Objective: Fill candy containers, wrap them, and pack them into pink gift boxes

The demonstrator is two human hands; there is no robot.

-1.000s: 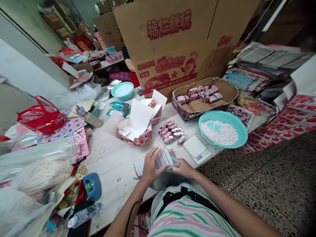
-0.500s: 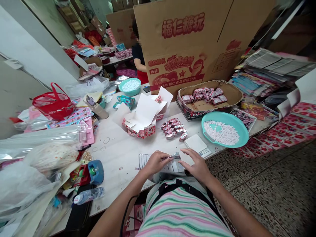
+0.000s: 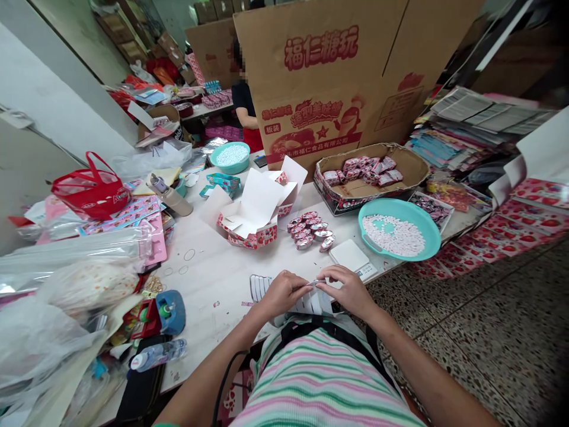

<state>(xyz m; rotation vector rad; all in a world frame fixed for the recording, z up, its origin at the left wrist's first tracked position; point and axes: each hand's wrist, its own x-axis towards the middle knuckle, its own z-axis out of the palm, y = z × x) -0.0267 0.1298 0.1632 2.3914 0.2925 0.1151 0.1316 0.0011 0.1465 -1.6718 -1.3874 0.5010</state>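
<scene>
My left hand point(image 3: 284, 292) and my right hand point(image 3: 345, 289) meet at the front edge of the table. Between their fingertips is a small pale, shiny piece point(image 3: 315, 283), pinched from both sides; its kind is too small to tell. Beneath the hands lies a white strip with dark lines point(image 3: 259, 287), partly covered by my fingers. Just beyond my right hand sits a white digital scale point(image 3: 349, 255). Several small pink-and-silver packs point(image 3: 306, 228) stand in rows behind it. A teal basin point(image 3: 429, 237) of small white pellets is to the right.
Behind the packs are an opened strawberry-print box point(image 3: 255, 234) and a cardboard tray point(image 3: 415, 169) holding more packs. A tall carton panel point(image 3: 311, 77) screens the back, near another person. Left are a tape dispenser point(image 3: 171, 314), a water bottle point(image 3: 160, 354) and a red bag point(image 3: 95, 196).
My right hand has moved left to my left hand, its spread fingers closing on the small pale piece. The view has shifted slightly; the things on the table stay put.
</scene>
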